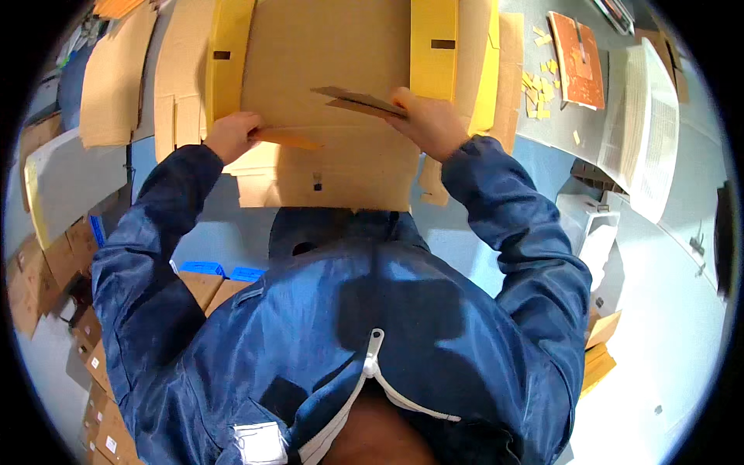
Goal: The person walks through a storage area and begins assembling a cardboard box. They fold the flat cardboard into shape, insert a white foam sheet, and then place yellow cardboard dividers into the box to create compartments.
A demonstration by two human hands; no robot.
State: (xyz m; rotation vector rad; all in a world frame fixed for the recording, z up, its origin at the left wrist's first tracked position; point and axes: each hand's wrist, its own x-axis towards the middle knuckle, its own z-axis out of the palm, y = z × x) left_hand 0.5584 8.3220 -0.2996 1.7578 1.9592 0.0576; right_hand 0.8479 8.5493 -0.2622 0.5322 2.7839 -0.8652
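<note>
The left hand point(235, 137) is pinching an orange-yellow strip point(288, 139) in a narrow grip; the right hand point(431, 122) is holding flat brown cardboard pieces point(360, 102). Both items are lying over broad brown cardboard point(325, 46), between yellow side panels point(432, 70); yellow scraps point(536, 87) are lying rightward on the counter point(562, 139).

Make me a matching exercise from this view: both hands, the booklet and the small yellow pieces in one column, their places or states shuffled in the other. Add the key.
Column one
1. Left hand
2. Right hand
3. Orange booklet
4. Small yellow pieces

Column two
A. Scattered loose on the grey surface
B. Holding brown cardboard pieces
C. Has a thin dark object lying on it
D. Holding an orange-yellow strip

Pairs: 1-D, 2-B, 3-C, 4-A
</note>
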